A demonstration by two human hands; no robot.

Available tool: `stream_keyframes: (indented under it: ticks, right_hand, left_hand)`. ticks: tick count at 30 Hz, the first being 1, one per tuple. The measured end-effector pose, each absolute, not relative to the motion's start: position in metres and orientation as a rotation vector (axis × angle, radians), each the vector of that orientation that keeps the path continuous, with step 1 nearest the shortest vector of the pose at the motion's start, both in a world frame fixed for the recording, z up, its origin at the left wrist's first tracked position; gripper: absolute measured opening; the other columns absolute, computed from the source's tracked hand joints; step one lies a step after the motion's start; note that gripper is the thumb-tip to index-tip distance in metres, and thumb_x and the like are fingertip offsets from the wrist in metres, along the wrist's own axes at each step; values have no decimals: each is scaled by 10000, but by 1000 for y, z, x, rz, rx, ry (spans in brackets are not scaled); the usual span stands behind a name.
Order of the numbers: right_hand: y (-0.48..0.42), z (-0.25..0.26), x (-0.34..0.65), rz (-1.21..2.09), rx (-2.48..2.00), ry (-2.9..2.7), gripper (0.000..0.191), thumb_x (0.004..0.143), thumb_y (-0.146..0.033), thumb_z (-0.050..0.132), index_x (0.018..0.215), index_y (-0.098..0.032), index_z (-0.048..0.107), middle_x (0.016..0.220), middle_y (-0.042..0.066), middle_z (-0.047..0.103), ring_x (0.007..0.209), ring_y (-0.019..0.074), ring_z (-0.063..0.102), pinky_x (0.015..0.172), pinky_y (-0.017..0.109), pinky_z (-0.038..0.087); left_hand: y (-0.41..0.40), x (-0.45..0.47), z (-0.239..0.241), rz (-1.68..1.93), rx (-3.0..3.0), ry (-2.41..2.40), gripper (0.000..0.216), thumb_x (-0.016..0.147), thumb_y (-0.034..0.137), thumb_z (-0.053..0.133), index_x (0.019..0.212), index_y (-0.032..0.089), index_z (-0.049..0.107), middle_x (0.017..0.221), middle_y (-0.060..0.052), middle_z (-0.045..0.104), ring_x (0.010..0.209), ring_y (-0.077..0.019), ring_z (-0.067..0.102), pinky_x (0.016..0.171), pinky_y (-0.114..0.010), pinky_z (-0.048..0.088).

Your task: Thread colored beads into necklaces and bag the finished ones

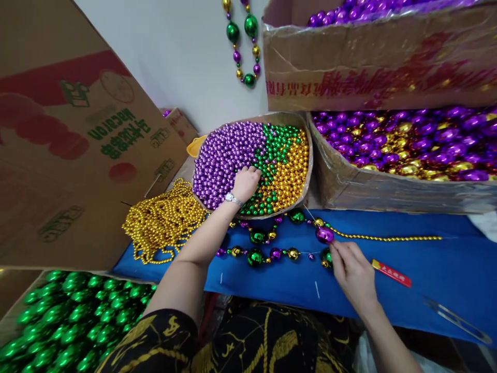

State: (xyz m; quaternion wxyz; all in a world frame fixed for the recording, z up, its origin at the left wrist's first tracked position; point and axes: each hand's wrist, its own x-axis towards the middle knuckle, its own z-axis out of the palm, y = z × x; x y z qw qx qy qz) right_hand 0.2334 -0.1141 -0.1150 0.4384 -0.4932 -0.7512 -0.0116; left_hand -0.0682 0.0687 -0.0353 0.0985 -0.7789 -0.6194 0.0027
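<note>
My left hand (247,184), with a watch at the wrist, reaches into a box (309,171) of small shiny beads. Its fingers are curled down among the green beads (277,142), and what they pinch is hidden. Purple beads (229,150) fill the box's left side and gold beads (293,173) the right. Over the blue cloth, my right hand (353,272) pinches the edge of a large purple bead (324,234). A thin needle or thread (309,212) slants up from beside it. A large green bead (326,258) sits by those fingertips. A partly strung bead strand (255,257) lies to the left.
Gold bead chains (165,220) are heaped at left, below a leaning carton (77,155). Large green beads (77,316) fill a lower-left box. Boxes of purple and gold beads (404,142) stand at right. A red-yellow cutter (392,273) and metal snips (458,318) lie on the blue cloth (430,264).
</note>
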Motion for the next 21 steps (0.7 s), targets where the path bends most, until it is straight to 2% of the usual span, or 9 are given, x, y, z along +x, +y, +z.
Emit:
stream_keyframes:
  ticks: [6, 9, 12, 14, 18, 19, 21]
  right_hand:
    - [-113, -111, 227, 24, -1208, -1873, 138, 933, -155, 564, 1041, -163, 650, 832, 40, 615, 690, 124, 621, 663, 238, 509]
    - [-115, -110, 227, 21, -1212, -1864, 143, 933, -161, 568, 1049, -174, 650, 833, 36, 616, 671, 117, 618, 639, 232, 505]
    - [-117, -110, 227, 23, -1210, -1862, 155, 936, -160, 562, 1065, -174, 646, 840, 38, 622, 668, 114, 622, 641, 229, 509]
    - [-119, -109, 226, 30, -1212, -1866, 160, 941, -164, 553, 1072, -177, 644, 843, 40, 627, 681, 117, 629, 657, 232, 516]
    - [-121, -104, 223, 32, -1229, -1881, 164, 955, -185, 535, 1071, -171, 650, 823, 41, 627, 682, 119, 628, 644, 231, 516]
    - [-121, -103, 222, 32, -1234, -1883, 169, 958, -190, 531, 1072, -172, 655, 817, 39, 626, 669, 114, 624, 632, 227, 512]
    - [-122, -101, 222, 32, -1240, -1882, 182, 962, -199, 525, 1075, -173, 665, 813, 39, 627, 651, 108, 619, 626, 224, 512]
  left_hand:
    - [62, -57, -41, -44, -2396, -1826, 319, 941, 94, 337, 1075, 122, 625, 1055, -165, 623, 994, -272, 579, 789, -364, 448]
    - [68, -58, -42, -139, -2402, -1868, 327, 907, 54, 373, 1110, 114, 622, 1073, -167, 621, 969, -261, 602, 772, -355, 461]
    - [70, -60, -42, -328, -2418, -1919, 270, 882, 67, 448, 1062, 103, 646, 1103, -167, 624, 943, -235, 620, 778, -342, 482]
    - [63, -56, -39, -816, -2541, -2046, 189, 885, 144, 524, 1012, 112, 659, 1024, -131, 657, 875, -195, 631, 776, -321, 501]
    - [28, -33, -32, -2412, -2788, -2172, 214, 833, 284, 671, 994, 143, 670, 916, -63, 697, 745, -112, 642, 717, -249, 525]
    - [18, -26, -30, -2674, -2802, -2169, 234, 810, 294, 705, 990, 147, 677, 916, -57, 703, 726, -97, 644, 693, -228, 523]
    - [1, -13, -28, -2973, -2782, -2225, 260, 771, 301, 757, 973, 151, 693, 895, -46, 709, 697, -83, 649, 658, -203, 520]
